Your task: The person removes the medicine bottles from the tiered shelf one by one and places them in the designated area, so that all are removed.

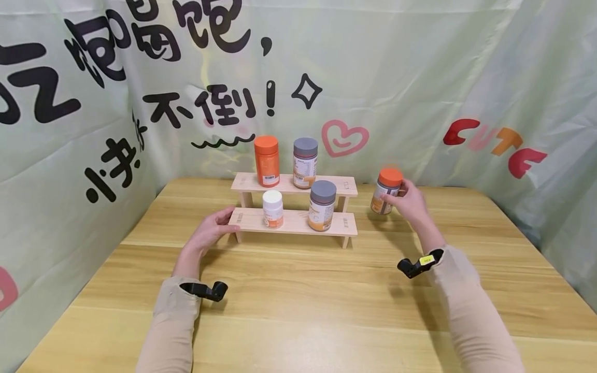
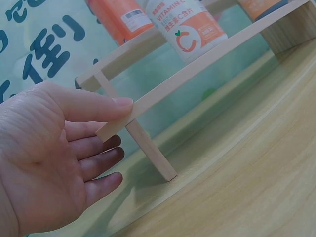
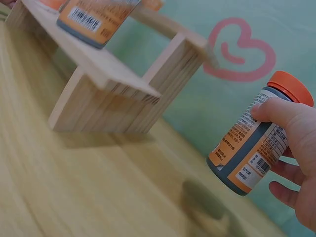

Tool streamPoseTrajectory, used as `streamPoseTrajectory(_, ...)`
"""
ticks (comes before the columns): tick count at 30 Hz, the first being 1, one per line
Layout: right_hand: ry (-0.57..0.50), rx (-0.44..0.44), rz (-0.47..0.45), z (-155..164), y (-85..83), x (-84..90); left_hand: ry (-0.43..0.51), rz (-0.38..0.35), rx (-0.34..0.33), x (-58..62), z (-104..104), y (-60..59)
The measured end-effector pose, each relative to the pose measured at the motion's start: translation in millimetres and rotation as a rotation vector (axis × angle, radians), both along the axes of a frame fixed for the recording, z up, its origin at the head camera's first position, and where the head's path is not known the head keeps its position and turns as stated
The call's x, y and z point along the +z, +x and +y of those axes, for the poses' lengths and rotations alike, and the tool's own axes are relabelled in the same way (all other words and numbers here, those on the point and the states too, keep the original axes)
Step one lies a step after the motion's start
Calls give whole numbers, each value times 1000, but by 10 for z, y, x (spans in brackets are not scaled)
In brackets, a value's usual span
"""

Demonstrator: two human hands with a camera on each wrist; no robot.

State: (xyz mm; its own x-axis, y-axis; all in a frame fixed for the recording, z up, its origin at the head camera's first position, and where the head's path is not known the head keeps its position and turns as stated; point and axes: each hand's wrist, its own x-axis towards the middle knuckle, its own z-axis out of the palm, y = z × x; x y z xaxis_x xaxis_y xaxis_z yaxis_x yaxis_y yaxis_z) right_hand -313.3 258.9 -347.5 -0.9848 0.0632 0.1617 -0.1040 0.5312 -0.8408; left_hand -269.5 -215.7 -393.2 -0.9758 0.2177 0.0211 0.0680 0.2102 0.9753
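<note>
My right hand (image 1: 410,199) holds an orange-capped bottle (image 1: 386,190) off the bench (image 1: 298,290), just to the right of the two-step wooden shelf (image 1: 295,221). My thumb lies across the bottle's label and my fingers (image 3: 289,173) curl round behind it, so they are clamped on the bottle. In the right wrist view the bottle is tilted, its grey base clear above the wood, with its shadow on the bench below it.

My left hand (image 1: 212,228) rests at the left end of the shelf's lower step. My thumb (image 2: 94,106) lies on top of the board's corner and my other fingers are straight and slightly apart beneath it, not curled round anything.

On the lower step stand a small white-capped bottle (image 1: 272,208) and a grey-capped bottle (image 1: 322,204), well apart from each other. On the upper step stand an all-orange bottle (image 1: 267,160) and a second grey-capped bottle (image 1: 305,162), near each other and upright.

A pale green printed backdrop (image 1: 420,77) hangs behind the bench and along both sides, with black characters, a pink heart and red and orange letters. A black strap clip sits on each of my sleeves at the wrist.
</note>
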Motion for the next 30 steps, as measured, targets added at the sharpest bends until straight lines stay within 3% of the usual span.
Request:
streamPoseTrajectory(11,-39,-17,-16,-44,-72,-289,-5,2,-16,22,8,19)
streamPoseTrajectory(20,-66,-31,-24,-67,-56,-313,-10,2,-14,25,12,31)
streamPoseTrajectory(30,-95,35,-27,-32,-56,-301,-11,-1,-13,-8,-7,-1)
